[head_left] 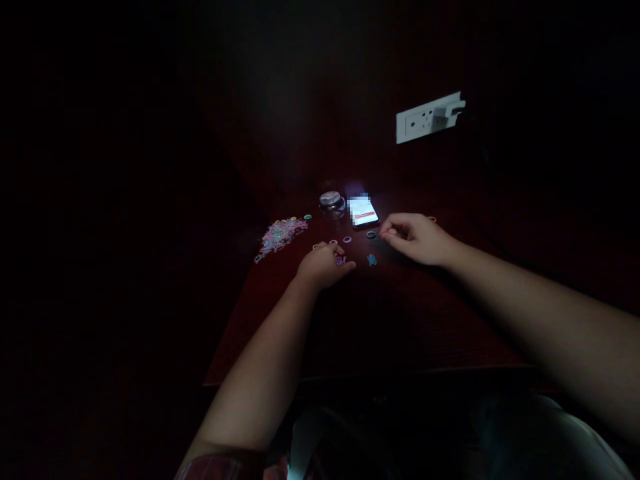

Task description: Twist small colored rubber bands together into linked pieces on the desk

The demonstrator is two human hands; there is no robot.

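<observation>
My left hand (323,267) lies low over the table, thumb stretched out and fingers apart, beside a small bunch of purple hair ties (341,261). Nothing shows in its grip. My right hand (413,237) is closed in a pinch to the right of a single dark grey hair tie (371,235); what its fingertips hold, if anything, is too small to make out. Between the hands are a lone purple hair tie (347,239) and a little group of blue hair ties (372,260). A heap of mixed-colour hair ties (283,235) spreads to the left.
A lit phone (364,211) lies behind the hands, with a clear round jar (332,205) to its left. The dark red table (400,333) has its front edge near my body. A white socket panel (417,123) with a plug is on the back wall. The surroundings are very dark.
</observation>
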